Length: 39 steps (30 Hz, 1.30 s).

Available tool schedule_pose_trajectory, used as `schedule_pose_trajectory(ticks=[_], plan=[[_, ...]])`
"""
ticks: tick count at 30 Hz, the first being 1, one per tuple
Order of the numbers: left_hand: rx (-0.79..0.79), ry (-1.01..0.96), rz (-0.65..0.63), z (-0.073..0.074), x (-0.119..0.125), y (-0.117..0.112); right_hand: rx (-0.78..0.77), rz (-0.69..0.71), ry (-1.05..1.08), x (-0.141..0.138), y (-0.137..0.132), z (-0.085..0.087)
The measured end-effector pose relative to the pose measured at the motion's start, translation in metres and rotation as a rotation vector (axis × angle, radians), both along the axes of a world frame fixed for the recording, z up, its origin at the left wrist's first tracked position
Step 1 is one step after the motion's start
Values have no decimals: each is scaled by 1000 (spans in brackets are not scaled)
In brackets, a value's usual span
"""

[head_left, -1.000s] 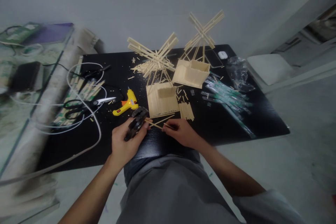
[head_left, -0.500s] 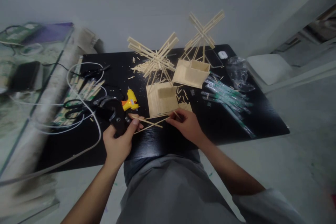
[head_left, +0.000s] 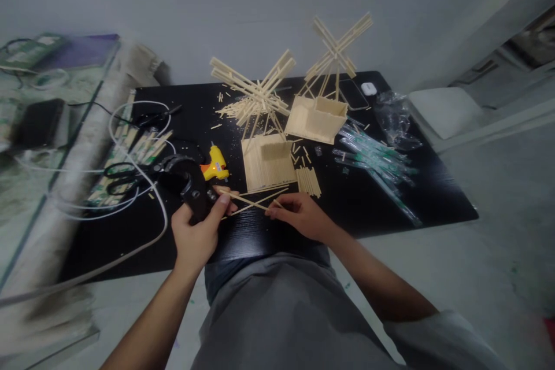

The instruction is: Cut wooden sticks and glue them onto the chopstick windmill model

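Note:
My left hand (head_left: 197,234) is closed, pinching thin wooden sticks (head_left: 249,201) between thumb and fingers; they fan out to the right and cross. A bulky black tool with a curved head (head_left: 195,188) sits at the same hand, in the gap behind its thumb; what it is I cannot tell. My right hand (head_left: 303,217) is closed on a short wooden stick (head_left: 278,203), its fingertips at the end of one of the left hand's sticks. Just beyond the hands stands a stick-built windmill model (head_left: 269,167) with crossed blades (head_left: 260,92).
A second windmill model (head_left: 318,121) stands behind right. Left are a yellow glue gun (head_left: 215,163), black scissors (head_left: 125,178), a white cable (head_left: 162,208) and stick packs (head_left: 150,147). Right lie cut sticks (head_left: 307,181), plastic-wrapped bundles (head_left: 377,159) and a white case (head_left: 368,89).
My right hand has moved slightly left and toward me, its fingertips now at the end of a crossing stick. More of the cut sticks behind it shows. My left hand stays nearly still.

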<state>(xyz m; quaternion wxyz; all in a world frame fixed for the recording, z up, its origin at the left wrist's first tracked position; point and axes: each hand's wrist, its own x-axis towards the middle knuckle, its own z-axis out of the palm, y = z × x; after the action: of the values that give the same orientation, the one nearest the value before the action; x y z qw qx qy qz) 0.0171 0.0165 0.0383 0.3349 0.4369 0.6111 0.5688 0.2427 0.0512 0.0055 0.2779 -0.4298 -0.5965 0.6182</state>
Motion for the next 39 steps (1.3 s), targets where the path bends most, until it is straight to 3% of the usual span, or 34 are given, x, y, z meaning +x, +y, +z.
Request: schedule_pose_trajectory(ticks=[15,22,29,39], plan=[[42,65,-21,5,4,-1,-27,11,37,2,2,0],[52,158,-60,0,-1,-1,47,-34,-55,1,1,-1],[189,537,-285,-4,-10,6,272,-32,-78,-3,8,5],[258,688,-471,0,1,19,356,-114,-85,-10,18,-5]])
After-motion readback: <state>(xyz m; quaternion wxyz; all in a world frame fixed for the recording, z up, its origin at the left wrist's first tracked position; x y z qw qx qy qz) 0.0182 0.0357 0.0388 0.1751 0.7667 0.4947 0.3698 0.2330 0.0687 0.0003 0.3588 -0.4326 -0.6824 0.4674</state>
